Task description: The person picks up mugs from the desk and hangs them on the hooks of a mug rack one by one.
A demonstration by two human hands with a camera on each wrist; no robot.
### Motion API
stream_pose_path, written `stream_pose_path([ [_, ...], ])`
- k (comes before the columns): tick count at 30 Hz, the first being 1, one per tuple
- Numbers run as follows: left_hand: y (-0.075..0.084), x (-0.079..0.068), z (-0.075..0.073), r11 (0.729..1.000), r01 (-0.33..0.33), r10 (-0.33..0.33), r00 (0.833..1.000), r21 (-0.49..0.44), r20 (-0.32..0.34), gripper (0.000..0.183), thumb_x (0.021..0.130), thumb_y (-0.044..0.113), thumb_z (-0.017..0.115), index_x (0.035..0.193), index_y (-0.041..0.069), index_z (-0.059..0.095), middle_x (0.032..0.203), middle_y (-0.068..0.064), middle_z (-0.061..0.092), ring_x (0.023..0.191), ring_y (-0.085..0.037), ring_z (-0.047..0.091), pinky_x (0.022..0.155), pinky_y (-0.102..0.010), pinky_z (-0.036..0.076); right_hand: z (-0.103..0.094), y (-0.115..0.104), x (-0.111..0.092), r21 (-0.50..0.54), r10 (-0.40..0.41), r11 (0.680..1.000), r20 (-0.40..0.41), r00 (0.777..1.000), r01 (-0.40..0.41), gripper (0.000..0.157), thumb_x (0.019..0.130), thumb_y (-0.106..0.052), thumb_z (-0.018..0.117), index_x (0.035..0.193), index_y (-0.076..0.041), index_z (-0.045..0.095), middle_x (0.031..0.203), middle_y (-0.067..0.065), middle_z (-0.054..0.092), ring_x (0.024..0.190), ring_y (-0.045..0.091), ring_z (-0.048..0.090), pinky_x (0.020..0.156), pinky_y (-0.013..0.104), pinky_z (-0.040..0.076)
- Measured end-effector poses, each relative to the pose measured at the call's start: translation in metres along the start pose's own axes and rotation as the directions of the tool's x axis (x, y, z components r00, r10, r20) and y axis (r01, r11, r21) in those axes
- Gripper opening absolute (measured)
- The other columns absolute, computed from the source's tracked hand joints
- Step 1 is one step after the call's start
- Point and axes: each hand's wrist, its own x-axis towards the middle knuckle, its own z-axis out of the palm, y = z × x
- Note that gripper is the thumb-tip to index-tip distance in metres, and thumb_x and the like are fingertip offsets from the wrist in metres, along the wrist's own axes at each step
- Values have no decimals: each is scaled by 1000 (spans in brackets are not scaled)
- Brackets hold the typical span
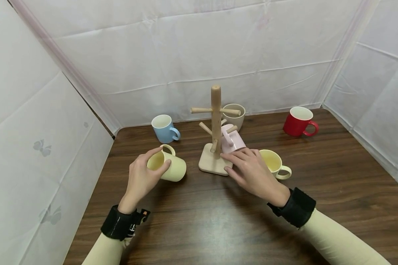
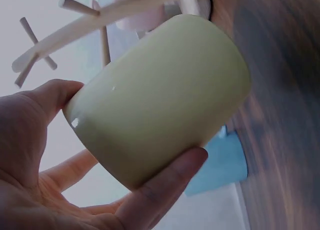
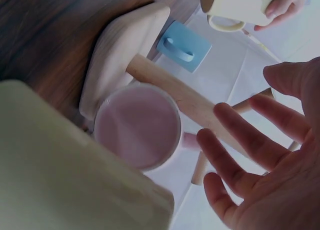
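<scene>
My left hand (image 1: 142, 176) grips a pale yellow mug (image 1: 176, 168) by its rim end, thumb on one side and fingers on the other. The mug is tipped on its side with its mouth towards the palm. In the middle stands a wooden mug tree (image 1: 216, 97) with several pegs. Against its right side is a tilted pink mug (image 1: 236, 142), its handle at a lower peg; whether it hangs there I cannot tell. Beside the pink mug and above the tree's base, my right hand (image 1: 252, 171) has loosely extended fingers, with nothing held in the right wrist view.
A second yellow mug (image 1: 272, 161) stands just behind the right hand. The light blue mug (image 1: 165, 130) is at the back left, a beige mug (image 1: 234, 117) behind the tree, and a red mug (image 1: 296, 123) at the back right. White sheets (image 1: 185, 48) enclose the wooden table (image 1: 199, 228).
</scene>
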Motion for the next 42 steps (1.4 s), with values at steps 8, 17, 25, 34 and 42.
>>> stream_pose_path([
  [8, 15, -11, 8, 996, -37, 37, 999, -75, 9, 43, 77, 47, 70, 116, 31, 63, 105, 1, 64, 84, -17, 56, 64, -40, 45, 6, -4, -2, 180, 7, 984, 45, 999, -15, 54, 88, -28, 62, 137, -14, 44, 125, 6, 53, 111, 18, 47, 89, 42, 44],
  [17, 29, -22, 19, 984, -114, 117, 993, -135, 12, 43, 78, 43, 70, 117, 26, 62, 108, 7, 62, 88, -13, 56, 65, -39, 46, 17, -5, -9, 321, 35, 945, 94, 995, -63, 65, 89, -23, 62, 144, -12, 30, 126, 11, 51, 99, 19, 57, 83, 36, 50],
  [25, 41, -33, 27, 969, -148, 158, 987, -199, 37, 45, 79, 44, 69, 118, 25, 61, 114, 11, 58, 105, -8, 52, 82, -37, 46, 26, -8, -14, 515, 107, 837, 180, 978, -186, 77, 90, -25, 61, 149, -16, 13, 134, 9, 47, 97, 22, 60, 83, 37, 51],
  [34, 52, -40, 34, 941, -204, 222, 974, -269, 38, 44, 80, 40, 69, 120, 24, 59, 114, 10, 57, 106, -8, 51, 82, -39, 47, 35, -8, -22, 670, 169, 675, 268, 949, -309, 81, 91, -24, 60, 150, -21, 5, 129, 18, 51, 98, 22, 60, 80, 37, 52],
  [42, 76, -44, 25, 893, -274, 297, 955, -356, 11, 44, 77, 24, 74, 117, 14, 60, 110, -1, 59, 101, -19, 56, 67, -39, 53, 32, -5, -28, 664, 172, 601, 437, 883, -445, 68, 95, -33, 51, 149, -28, 9, 129, 8, 52, 111, 13, 53, 88, 36, 47],
])
